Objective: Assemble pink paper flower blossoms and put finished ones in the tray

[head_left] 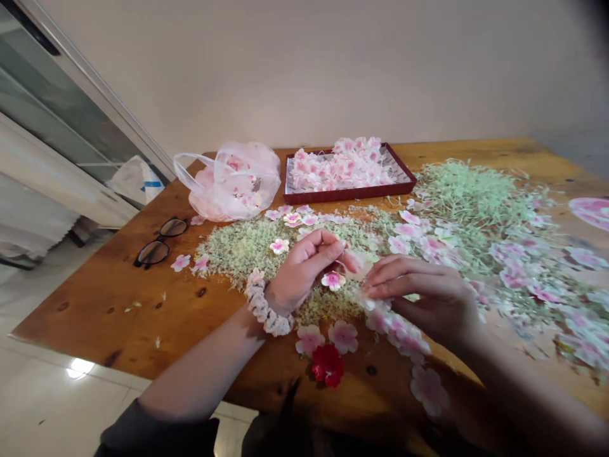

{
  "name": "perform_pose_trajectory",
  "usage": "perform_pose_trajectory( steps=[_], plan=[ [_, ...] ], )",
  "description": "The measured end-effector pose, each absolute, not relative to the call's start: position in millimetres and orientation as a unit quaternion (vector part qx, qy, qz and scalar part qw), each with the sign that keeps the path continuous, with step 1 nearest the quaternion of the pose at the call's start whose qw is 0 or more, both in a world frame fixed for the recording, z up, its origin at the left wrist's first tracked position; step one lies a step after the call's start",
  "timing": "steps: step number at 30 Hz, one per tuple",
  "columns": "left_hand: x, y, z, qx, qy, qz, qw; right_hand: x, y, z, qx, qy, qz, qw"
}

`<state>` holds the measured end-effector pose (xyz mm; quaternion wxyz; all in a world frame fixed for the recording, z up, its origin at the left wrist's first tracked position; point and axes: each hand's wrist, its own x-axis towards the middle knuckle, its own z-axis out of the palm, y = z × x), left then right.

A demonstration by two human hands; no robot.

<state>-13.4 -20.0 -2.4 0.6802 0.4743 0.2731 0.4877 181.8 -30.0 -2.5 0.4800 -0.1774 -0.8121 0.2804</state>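
Over the heaped material, my left hand (pixel 307 263) is closed, thumb and fingertips pinched together. What it pinches is too small to make out; a pale, filmy piece shows beside the fingertips. To its right, my right hand (pixel 425 295) has its fingertips pressed on a blurred, whitish-pink artificial flower petal piece (pixel 367 299). A pink-centred flower (pixel 333 280) shows between the hands. Under them spreads a pile of pale green stamens (pixel 238 244). Flat pink flower pieces (pixel 343 336) and a red flower (pixel 327 365) lie nearest to me.
A dark red tray (pixel 352 192) of pink flowers stands at the back of the wooden table (pixel 190 330). Beside it sits a sheer bag (pixel 238 181) with pink contents. Glasses (pixel 159 241) lie at left. More green strands (pixel 476 197) and scattered petals (pixel 516 273) cover the right.
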Motion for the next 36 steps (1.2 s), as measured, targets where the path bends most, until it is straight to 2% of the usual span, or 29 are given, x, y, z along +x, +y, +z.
perform_pose_trajectory(
  steps=[4, 12, 17, 27, 36],
  plan=[
    [-17.3, -18.8, 1.8, 0.459, 0.253, 0.435, 0.731, 182.6, -32.8, 2.0, -0.182, -0.800, 0.259, 0.510],
    [-17.9, -27.6, 16.1, 0.641, 0.261, 0.333, 0.641, 178.4, -40.7, 11.5, -0.150, -0.791, 0.264, 0.532],
    [-17.1, -30.2, 19.6, 0.670, 0.254, 0.325, 0.618, 176.9, -45.0, 16.1, -0.183, -0.796, 0.240, 0.524],
    [-18.1, -30.9, 17.0, 0.694, 0.255, 0.323, 0.591, 179.8, -42.3, 12.1, -0.174, -0.806, 0.270, 0.497],
    [-13.9, -35.5, 15.4, 0.744, 0.269, 0.370, 0.487, 176.1, -44.2, 13.1, -0.203, -0.810, 0.269, 0.480]
  ],
)
